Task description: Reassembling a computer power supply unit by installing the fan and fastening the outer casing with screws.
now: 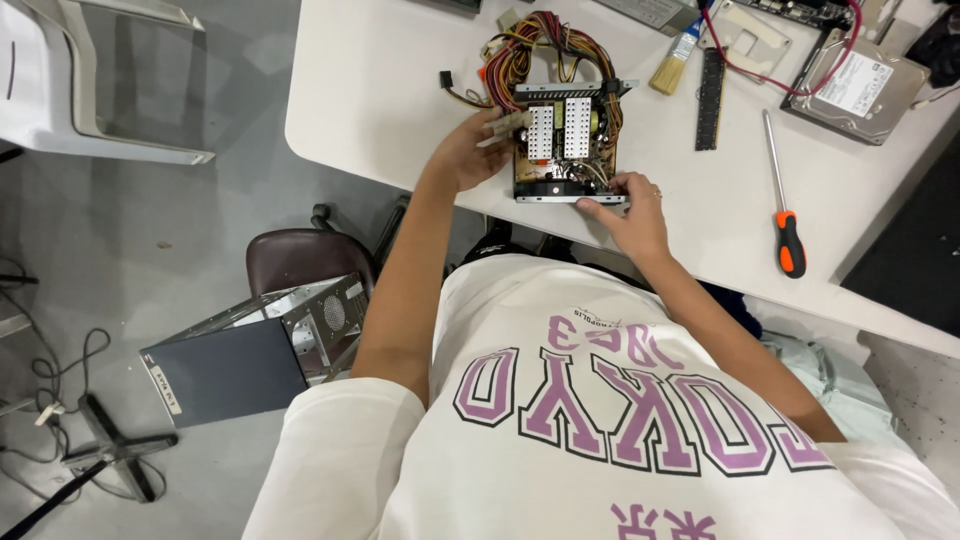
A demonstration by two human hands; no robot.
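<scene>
1. Opened power supply unit [565, 140] sitting near the front edge of the white tabletop [380, 90], cover already off, board and heatsinks exposed, wire bundle [540, 45] fanning out the far side.
2. Left hand [465, 150] at the unit's left side, grip pinched shut on a pale connector [508, 125].
3. Right hand [635, 215] braced on the near right corner, fingers curled against the metal frame, holding it steady.
4. Looks partway through: case open, board not lifted out, wires attached.
5. Count off to the right: one orange-handled screwdriver [785, 215], one brush [675, 58], one hard drive [860, 85], one memory stick [710, 100].
</scene>
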